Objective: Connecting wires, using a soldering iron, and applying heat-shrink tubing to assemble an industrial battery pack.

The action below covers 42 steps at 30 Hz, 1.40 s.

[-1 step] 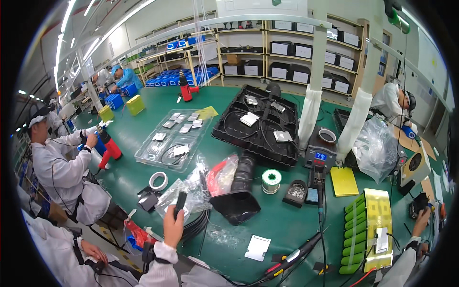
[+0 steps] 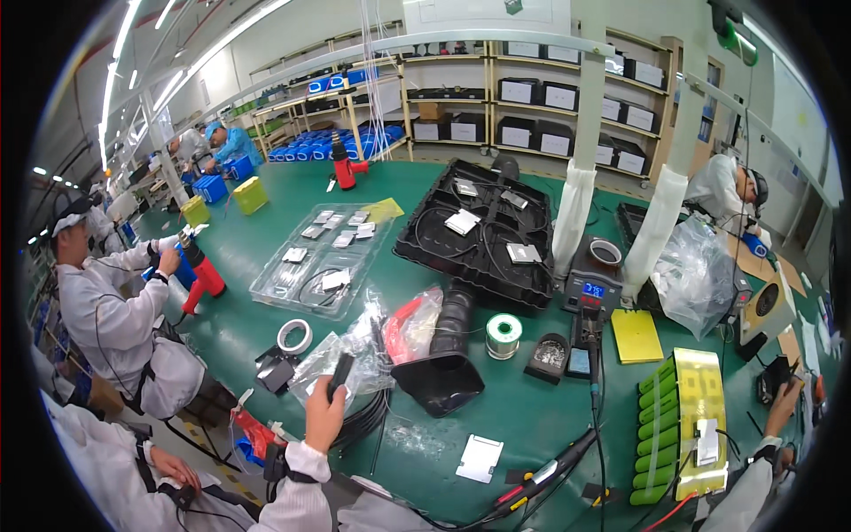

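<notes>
My left hand (image 2: 325, 417) is raised over the bench's near left edge, fingers closed round a slim black oblong device (image 2: 340, 374). Beyond it lie clear plastic bags (image 2: 359, 324), a red part in clear wrap (image 2: 412, 324) and a black cable coil (image 2: 362, 424). Far to the right, my right hand (image 2: 781, 410) is closed at a dark object (image 2: 775, 379); what exactly it grips is unclear near the rim. Left of that arm stands a battery pack of green cells (image 2: 654, 434) with a yellow board (image 2: 702, 386) and red and black wires.
A soldering station (image 2: 592, 288), solder spool (image 2: 503, 335), tip cleaner (image 2: 549, 356) and yellow pad (image 2: 636, 335) stand mid-bench. Behind are a black tray (image 2: 474, 235) and a clear tray (image 2: 315, 257) with small boards. Co-workers sit left and right; one person's hand (image 2: 173, 465) rests at lower left.
My left hand has shifted very slightly to the right with the black device. Everything else looks the same.
</notes>
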Available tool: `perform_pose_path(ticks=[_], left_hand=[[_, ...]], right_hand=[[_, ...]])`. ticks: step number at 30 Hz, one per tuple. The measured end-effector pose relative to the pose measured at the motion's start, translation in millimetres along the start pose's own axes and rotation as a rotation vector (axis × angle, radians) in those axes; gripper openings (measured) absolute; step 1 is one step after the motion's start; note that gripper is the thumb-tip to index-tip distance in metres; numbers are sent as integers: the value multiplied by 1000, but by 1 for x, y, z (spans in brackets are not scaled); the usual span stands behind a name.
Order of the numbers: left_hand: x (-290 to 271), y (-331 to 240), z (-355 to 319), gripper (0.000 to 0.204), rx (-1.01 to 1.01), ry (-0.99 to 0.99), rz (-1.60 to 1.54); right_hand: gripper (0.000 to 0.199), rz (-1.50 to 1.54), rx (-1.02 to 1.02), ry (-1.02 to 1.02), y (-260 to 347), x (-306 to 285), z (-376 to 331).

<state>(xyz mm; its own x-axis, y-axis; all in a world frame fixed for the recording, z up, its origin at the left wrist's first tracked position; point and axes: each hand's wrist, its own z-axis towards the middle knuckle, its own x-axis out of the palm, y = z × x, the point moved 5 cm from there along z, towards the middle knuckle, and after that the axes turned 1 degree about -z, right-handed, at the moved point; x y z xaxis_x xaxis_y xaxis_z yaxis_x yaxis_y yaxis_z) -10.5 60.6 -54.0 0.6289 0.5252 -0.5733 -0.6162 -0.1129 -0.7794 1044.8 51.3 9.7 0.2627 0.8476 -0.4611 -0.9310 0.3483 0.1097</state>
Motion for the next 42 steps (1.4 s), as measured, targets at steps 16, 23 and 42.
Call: perform_pose_path(ticks=[16,23,42], left_hand=[[22,7,48,26,299,292,335],[21,5,38,27,286,175,115],[18,-64,-10,27,624,338,75]], right_hand=[[48,1306,663,320,409,-308,-82],[20,1440,948,903,551,-295,-176],[33,1029,658,631,530,-279,-181]])
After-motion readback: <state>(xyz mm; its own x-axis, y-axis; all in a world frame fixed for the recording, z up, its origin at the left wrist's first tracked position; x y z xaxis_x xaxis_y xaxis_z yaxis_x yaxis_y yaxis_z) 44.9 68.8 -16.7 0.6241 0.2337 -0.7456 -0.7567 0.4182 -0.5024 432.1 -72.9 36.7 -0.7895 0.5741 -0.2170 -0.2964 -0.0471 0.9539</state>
